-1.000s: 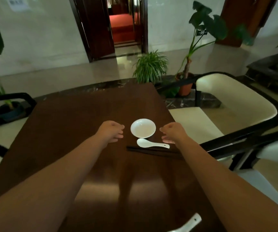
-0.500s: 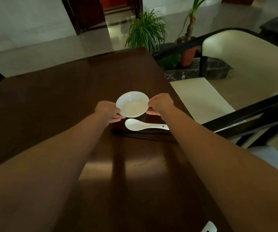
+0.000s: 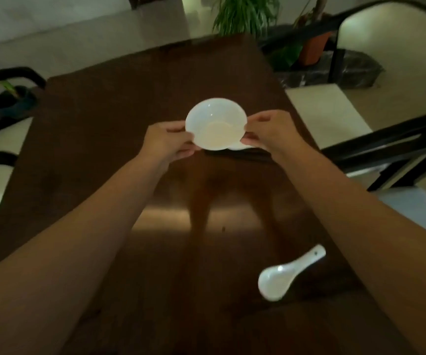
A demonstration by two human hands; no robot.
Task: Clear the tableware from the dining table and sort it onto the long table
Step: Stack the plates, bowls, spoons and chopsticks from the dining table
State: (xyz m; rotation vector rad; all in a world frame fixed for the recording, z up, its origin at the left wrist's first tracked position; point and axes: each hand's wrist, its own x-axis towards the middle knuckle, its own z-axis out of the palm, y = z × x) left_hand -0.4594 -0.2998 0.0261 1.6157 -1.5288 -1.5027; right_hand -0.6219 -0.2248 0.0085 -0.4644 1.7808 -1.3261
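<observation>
While both my hands, left (image 3: 167, 142) and right (image 3: 274, 130), pinch the bowl (image 3: 215, 126) by its rim above the desk (image 3: 99, 119) at twelve o'clock, I fear those fingers slipping on smooth glaze and dropping it.

Dim room, and the dark counter (image 3: 99, 139) soaks up most of the light. A soft glare patch sits mid-counter, split by two arm shadows. The whole frame is slightly blurred, with wide-angle bending at the edges.
</observation>
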